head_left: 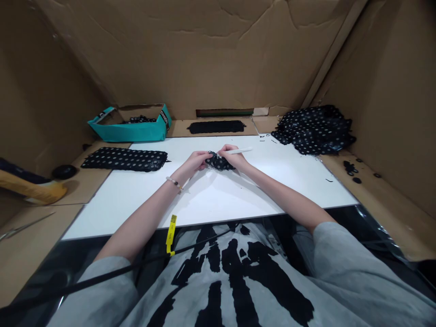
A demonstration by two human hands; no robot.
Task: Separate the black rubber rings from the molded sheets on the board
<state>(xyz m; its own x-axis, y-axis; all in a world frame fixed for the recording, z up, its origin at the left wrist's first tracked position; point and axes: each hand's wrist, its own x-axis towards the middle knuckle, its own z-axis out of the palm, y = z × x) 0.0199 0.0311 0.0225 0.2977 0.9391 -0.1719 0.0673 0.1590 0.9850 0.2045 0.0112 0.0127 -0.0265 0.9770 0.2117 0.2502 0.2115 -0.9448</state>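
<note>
Over the middle of the white board (218, 195), my left hand (198, 161) pinches the left side of a small, crumpled black piece with white dots (220, 162). My right hand (235, 158) is closed around a slim white pen-like tool (242, 150), whose back end sticks out to the right. The tool's working tip is hidden by the fingers and the dotted piece. Both hands are close together, with the right one touching or nearly touching the piece's right side.
Left of the hands lies a flat black dotted strip (125, 159), with a teal box (131, 131) behind it. A plain black strip (217, 126) lies at the back. A dotted heap (315, 129) sits back right, near black scraps (350, 168). A yellow bottle (34, 186) and tweezers-like tool (25, 225) are far left.
</note>
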